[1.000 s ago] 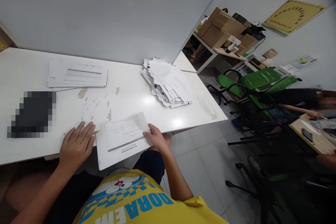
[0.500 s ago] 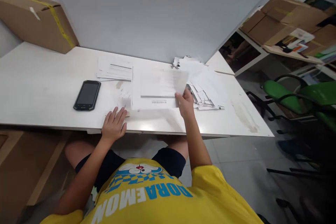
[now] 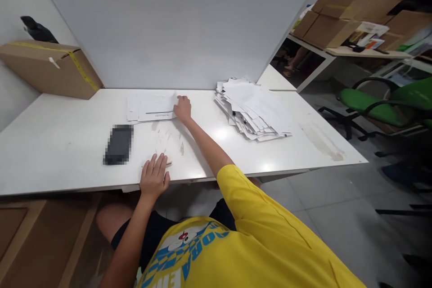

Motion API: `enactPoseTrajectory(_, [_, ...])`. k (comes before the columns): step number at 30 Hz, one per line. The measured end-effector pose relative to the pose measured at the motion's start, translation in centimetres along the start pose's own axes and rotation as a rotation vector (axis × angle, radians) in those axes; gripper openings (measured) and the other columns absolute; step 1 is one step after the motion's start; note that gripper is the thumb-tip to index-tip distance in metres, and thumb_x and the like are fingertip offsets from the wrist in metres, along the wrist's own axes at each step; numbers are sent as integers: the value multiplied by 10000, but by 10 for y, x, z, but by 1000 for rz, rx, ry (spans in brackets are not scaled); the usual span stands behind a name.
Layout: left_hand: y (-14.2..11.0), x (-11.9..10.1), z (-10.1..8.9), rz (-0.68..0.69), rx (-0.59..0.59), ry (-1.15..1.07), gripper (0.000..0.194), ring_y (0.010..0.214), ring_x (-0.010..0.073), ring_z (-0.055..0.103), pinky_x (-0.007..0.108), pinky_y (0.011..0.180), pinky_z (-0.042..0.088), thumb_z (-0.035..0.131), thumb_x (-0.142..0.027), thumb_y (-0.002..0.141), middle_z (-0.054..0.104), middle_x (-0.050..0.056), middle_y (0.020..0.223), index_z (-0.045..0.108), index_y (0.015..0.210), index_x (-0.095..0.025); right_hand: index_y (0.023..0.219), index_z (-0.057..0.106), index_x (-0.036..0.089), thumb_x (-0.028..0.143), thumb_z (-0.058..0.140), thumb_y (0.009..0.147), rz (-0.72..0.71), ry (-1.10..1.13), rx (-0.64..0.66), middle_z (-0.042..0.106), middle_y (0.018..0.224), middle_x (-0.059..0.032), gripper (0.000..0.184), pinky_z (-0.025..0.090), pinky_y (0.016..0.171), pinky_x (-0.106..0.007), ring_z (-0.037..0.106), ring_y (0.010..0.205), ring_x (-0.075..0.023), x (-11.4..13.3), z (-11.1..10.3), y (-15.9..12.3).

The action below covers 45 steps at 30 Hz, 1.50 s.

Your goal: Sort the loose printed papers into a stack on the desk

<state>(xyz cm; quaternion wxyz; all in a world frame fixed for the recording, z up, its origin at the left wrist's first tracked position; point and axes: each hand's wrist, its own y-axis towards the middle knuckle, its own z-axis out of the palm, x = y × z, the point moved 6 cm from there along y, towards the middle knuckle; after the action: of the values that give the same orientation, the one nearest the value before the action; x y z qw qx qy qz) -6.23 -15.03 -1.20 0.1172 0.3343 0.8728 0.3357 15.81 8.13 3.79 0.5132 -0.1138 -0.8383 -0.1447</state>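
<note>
My right hand (image 3: 182,109) reaches across the desk and grips the right edge of a printed sheet of paper (image 3: 157,107). That sheet lies over a small pile of papers (image 3: 132,109) at the desk's back left. Near the front edge, my left hand (image 3: 155,175) rests flat with its fingers stretched out. A small pale object (image 3: 169,162) shows beside its fingertips; I cannot make out its kind. A dark phone, blurred into blocks (image 3: 118,145), lies to the left. To the right is a large, untidy stack of papers (image 3: 256,105).
A cardboard box (image 3: 50,67) with yellow tape stands at the back left against the partition (image 3: 175,22). Stains (image 3: 324,144) mark the white desk's right end. Beyond it are a green chair (image 3: 371,103) and more cardboard boxes (image 3: 334,18) on another table.
My right hand has carried the sheet leftward and away from me, from beside the large stack onto the small pile. My left hand stays near the front edge. The view has shifted.
</note>
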Motion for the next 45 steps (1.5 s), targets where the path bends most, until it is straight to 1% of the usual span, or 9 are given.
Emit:
enactPoseTrajectory(8, [-5, 0, 4, -21, -22, 9, 648, 1319, 289, 573, 437, 1129, 357, 448, -324, 931, 605, 103, 1412, 335, 1562, -230, 1520, 201, 21, 191, 326, 946, -3, -39, 52, 29, 1671, -194, 612, 123, 1254, -471, -4, 1561, -267, -15, 30, -24])
enactPoseTrajectory(11, [-6, 1, 6, -51, -17, -9, 633, 1330, 291, 562, 451, 1138, 344, 450, -330, 929, 598, 107, 1420, 365, 1549, -231, 1515, 250, 102, 239, 272, 978, -192, -36, -9, 50, 1680, -134, 555, 127, 1259, -480, -27, 1565, -221, -5, 8, -30])
enactPoseTrajectory(16, [-8, 5, 9, -76, -49, -26, 605, 1327, 302, 562, 474, 1130, 344, 451, -341, 924, 609, 116, 1408, 422, 1519, -232, 1446, 397, 225, 346, 305, 992, -381, -256, -215, 209, 1646, -83, 479, 120, 1234, -586, -6, 1565, -242, -25, -111, -46])
enactPoseTrajectory(21, [-10, 4, 10, -7, -111, 25, 607, 1287, 292, 598, 444, 1098, 371, 454, -316, 909, 646, 117, 1361, 436, 1508, -223, 1318, 531, 135, 388, 434, 935, -53, -616, -406, 319, 1587, -234, 469, 177, 1141, -690, 180, 1512, -362, -111, -260, -71])
enactPoseTrajectory(24, [-10, 5, 10, -21, -116, 32, 589, 1272, 291, 610, 443, 1090, 373, 445, -321, 905, 662, 116, 1339, 470, 1485, -226, 1346, 512, 84, 517, 539, 863, 35, -749, -365, 370, 1542, -295, 650, 271, 1116, -628, 316, 1434, -392, -147, -305, -84])
enactPoseTrajectory(29, [-10, 7, 12, -93, -77, 9, 540, 1268, 293, 608, 447, 1075, 378, 436, -368, 903, 680, 111, 1313, 564, 1410, -230, 1295, 605, 113, 421, 497, 885, -17, -791, -322, 590, 1369, -234, 524, 381, 1050, -537, 518, 1245, -372, -153, -319, -96])
enactPoseTrajectory(35, [-7, 5, 9, -66, -126, -4, 539, 1246, 298, 617, 430, 1075, 364, 457, -337, 883, 685, 129, 1299, 578, 1387, -188, 1214, 677, 169, 271, 449, 860, -38, -782, -320, 635, 1350, -150, 433, 441, 1020, -477, 555, 1212, -330, -150, -316, -104])
enactPoseTrajectory(41, [-6, 5, 9, -53, -145, -29, 547, 1231, 306, 616, 436, 1058, 344, 467, -312, 876, 686, 135, 1296, 565, 1397, -173, 1303, 604, 163, 311, 444, 883, -17, -825, -282, 591, 1387, -158, 473, 442, 1034, -457, 517, 1248, -317, -154, -321, -102])
enactPoseTrajectory(45, [-5, 4, 8, -57, -153, -36, 560, 1218, 306, 621, 437, 1054, 341, 475, -299, 873, 684, 133, 1300, 549, 1415, -179, 1461, 425, 85, 510, 493, 901, 86, -957, -222, 383, 1551, -252, 706, 374, 1084, -521, 361, 1401, -390, -159, -329, -91])
